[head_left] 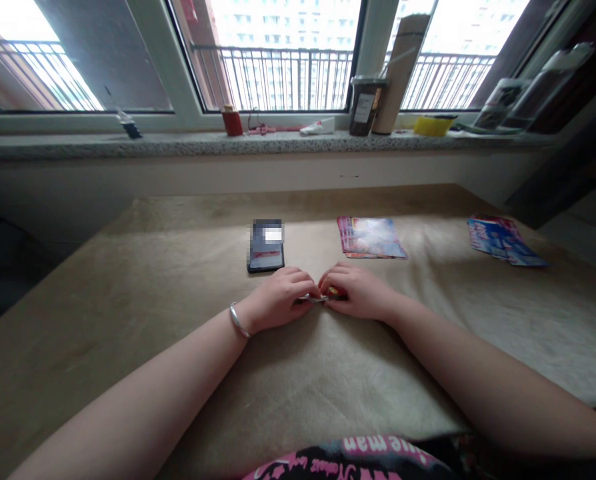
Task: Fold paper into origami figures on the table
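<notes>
My left hand, with a silver bangle at its wrist, is closed over the tabletop near the middle. Opposite it, my right hand is closed as well, and the fingertips of both almost meet. Pinched between them is a small thin thing with red and yellow parts and a silvery edge; fingers cover most of it, so its kind is unclear. Just beyond my left hand lies a dark phone, partly blurred out. Past my right hand rests a fanned stack of pink and pale picture cards.
A blue fan of cards or packets lies far right on the brown-covered table. Along the stone windowsill stand a red bottle, a dark lidded cup, a cardboard tube and a yellow roll.
</notes>
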A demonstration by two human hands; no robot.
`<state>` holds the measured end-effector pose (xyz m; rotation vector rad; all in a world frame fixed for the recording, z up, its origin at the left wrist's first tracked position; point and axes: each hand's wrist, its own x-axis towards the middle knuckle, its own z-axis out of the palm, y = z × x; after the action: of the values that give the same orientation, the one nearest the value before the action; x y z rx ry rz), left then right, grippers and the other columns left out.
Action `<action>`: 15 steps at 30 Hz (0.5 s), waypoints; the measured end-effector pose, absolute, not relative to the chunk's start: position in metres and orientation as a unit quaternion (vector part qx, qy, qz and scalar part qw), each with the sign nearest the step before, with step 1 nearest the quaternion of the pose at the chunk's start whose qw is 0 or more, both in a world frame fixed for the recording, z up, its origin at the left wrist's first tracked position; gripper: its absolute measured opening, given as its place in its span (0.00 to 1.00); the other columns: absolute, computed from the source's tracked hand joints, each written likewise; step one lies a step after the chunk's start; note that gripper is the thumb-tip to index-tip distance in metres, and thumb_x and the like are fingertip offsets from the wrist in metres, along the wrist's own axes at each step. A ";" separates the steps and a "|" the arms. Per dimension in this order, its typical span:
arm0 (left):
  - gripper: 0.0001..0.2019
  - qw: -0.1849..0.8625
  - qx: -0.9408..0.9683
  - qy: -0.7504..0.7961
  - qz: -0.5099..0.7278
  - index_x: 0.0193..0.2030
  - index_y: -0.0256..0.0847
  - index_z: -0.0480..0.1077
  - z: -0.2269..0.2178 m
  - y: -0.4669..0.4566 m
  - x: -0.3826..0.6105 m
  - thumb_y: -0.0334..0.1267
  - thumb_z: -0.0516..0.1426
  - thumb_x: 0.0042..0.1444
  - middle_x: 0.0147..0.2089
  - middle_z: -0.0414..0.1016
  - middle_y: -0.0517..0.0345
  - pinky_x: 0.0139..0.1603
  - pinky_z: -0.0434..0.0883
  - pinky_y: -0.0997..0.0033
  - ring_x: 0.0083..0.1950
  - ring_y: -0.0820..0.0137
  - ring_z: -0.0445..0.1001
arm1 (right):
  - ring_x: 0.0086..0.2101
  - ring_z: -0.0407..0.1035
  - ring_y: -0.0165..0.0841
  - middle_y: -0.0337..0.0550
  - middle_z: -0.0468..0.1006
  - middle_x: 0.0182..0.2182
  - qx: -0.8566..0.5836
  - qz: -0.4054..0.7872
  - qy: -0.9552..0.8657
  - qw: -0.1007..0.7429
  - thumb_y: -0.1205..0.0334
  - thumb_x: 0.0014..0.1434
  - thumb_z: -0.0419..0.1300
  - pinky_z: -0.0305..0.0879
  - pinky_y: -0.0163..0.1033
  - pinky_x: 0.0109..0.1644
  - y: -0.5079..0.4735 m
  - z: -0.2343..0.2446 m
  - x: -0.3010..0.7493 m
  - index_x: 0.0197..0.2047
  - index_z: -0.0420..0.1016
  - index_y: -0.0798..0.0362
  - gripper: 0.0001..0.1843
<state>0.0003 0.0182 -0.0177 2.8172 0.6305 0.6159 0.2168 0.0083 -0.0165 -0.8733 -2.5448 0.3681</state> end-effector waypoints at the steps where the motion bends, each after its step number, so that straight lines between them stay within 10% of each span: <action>1: 0.06 0.096 0.950 0.211 0.207 0.39 0.40 0.69 -0.018 0.018 0.000 0.30 0.54 0.54 0.38 0.72 0.56 0.43 0.65 0.70 0.41 0.70 0.68 | 0.39 0.68 0.33 0.42 0.77 0.34 -0.311 0.137 -0.916 0.212 0.68 0.51 0.59 0.63 0.39 0.45 0.008 -0.015 0.217 0.35 0.72 0.52 0.06; 15: 0.09 -0.001 0.948 0.245 0.202 0.40 0.43 0.72 -0.018 0.020 -0.004 0.31 0.51 0.60 0.39 0.74 0.57 0.45 0.64 0.68 0.41 0.70 0.68 | 0.37 0.69 0.32 0.43 0.79 0.34 -0.309 0.153 -0.904 0.253 0.77 0.53 0.52 0.66 0.39 0.45 0.016 -0.023 0.221 0.36 0.77 0.52 0.16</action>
<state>-0.0037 0.0202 -0.0180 2.9800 0.7702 0.6364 0.2205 0.0160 -0.0227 -0.8402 -2.4566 0.4149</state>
